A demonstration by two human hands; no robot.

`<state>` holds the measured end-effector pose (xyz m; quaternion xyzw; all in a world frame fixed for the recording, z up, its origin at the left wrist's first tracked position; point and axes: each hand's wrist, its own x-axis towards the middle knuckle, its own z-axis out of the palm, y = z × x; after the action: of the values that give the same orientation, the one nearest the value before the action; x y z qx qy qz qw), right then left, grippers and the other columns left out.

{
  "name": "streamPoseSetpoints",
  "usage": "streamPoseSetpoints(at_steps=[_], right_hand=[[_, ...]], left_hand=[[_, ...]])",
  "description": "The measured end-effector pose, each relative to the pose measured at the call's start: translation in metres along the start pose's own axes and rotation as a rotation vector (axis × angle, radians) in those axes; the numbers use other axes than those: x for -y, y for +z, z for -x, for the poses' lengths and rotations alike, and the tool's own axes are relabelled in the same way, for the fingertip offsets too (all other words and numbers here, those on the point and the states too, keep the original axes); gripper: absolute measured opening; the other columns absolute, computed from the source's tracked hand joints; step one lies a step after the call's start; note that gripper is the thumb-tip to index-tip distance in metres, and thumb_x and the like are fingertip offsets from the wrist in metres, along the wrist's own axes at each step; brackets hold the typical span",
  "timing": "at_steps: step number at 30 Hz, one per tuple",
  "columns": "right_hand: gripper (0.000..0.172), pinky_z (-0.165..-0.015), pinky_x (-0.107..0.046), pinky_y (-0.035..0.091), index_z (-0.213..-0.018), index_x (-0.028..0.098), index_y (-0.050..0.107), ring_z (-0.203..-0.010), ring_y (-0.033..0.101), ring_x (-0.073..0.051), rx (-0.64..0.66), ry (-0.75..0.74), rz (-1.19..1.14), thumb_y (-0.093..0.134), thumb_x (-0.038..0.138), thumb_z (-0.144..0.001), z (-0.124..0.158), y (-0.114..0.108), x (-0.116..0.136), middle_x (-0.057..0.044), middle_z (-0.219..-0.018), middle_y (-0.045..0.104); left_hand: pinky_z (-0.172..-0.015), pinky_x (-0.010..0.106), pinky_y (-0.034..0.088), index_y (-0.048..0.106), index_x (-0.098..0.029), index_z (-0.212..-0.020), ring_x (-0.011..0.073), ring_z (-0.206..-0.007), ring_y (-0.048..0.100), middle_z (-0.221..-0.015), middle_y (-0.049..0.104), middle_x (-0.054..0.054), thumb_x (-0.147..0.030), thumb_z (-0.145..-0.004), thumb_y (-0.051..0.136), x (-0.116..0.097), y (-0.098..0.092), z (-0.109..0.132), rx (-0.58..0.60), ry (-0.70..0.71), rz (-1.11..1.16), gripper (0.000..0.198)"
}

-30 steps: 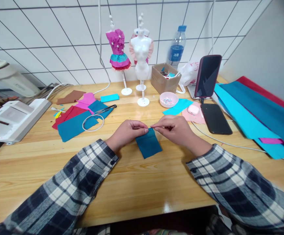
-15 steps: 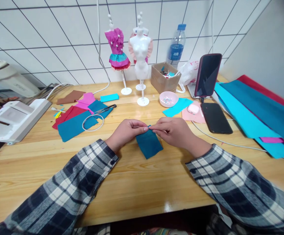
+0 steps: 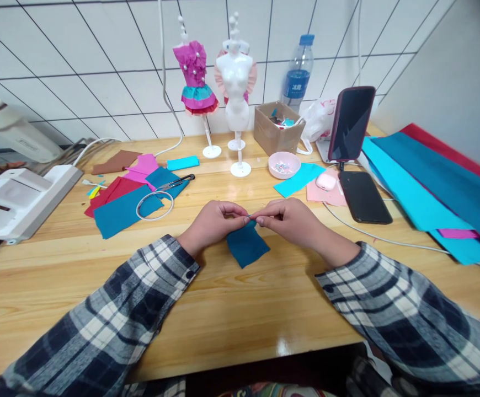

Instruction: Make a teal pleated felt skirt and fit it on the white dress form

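A small piece of dark teal crepe paper (image 3: 246,246) hangs from my fingertips above the wooden table. My left hand (image 3: 220,221) pinches its upper edge between thumb and fingers. Close beside it, my right hand (image 3: 286,219) pinches the same top edge, so the fingertips of both hands nearly meet. The pinched edge looks gathered, but the fingers hide most of it. Beyond my hands stands a bare white mini mannequin (image 3: 236,82). To its left another mannequin wears a magenta paper dress (image 3: 196,71).
Left lie coloured paper scraps (image 3: 118,212), scissors (image 3: 177,182) and a white ring (image 3: 155,218). Behind are a pink bowl of beads (image 3: 284,165), a cardboard box (image 3: 277,135) and a water bottle (image 3: 298,82). Phones (image 3: 366,198) and paper sheets (image 3: 438,182) lie right, with a cable crossing.
The lower part of the teal paper has swung slightly left. My right fingertips have shifted a little along its top edge. The whole view has shifted slightly.
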<state>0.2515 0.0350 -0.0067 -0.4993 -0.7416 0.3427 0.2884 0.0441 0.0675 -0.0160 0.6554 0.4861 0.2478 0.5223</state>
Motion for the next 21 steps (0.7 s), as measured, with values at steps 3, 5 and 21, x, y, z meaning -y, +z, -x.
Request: streamPoseSetpoints(at_steps=[3, 5, 21], right_hand=[[0.015, -0.068, -0.027, 0.051, -0.094, 0.026, 0.081, -0.081, 0.072, -0.019, -0.018, 0.086, -0.08, 0.068, 0.025, -0.086, 0.0, 0.0, -0.001, -0.002, -0.089, 0.08], [0.015, -0.07, -0.028, 0.052, -0.094, 0.025, 0.081, -0.083, 0.072, -0.019, -0.06, 0.107, -0.093, 0.069, 0.026, -0.085, 0.0, -0.001, -0.001, -0.003, -0.091, 0.08], [0.01, -0.054, -0.02, 0.044, -0.081, 0.019, 0.079, -0.062, 0.065, -0.012, -0.059, 0.137, -0.031, 0.072, 0.026, -0.078, -0.017, 0.003, -0.022, -0.001, -0.07, 0.075]], left_hand=[[-0.064, 0.026, 0.048, 0.077, -0.015, -0.083, 0.0168, -0.07, 0.066, -0.079, 0.075, 0.005, -0.043, -0.066, 0.078, 0.0, 0.0, 0.0, -0.008, -0.001, 0.012, 0.033], [-0.065, 0.026, 0.049, 0.077, -0.015, -0.083, 0.0173, -0.072, 0.066, -0.081, 0.076, 0.005, -0.044, -0.066, 0.079, 0.0, 0.001, 0.0, -0.007, -0.002, 0.044, 0.034], [-0.083, 0.035, 0.049, 0.081, -0.023, -0.09, 0.0245, -0.088, 0.069, -0.093, 0.079, 0.006, -0.049, -0.073, 0.074, 0.002, -0.002, -0.01, -0.031, 0.107, -0.324, 0.032]])
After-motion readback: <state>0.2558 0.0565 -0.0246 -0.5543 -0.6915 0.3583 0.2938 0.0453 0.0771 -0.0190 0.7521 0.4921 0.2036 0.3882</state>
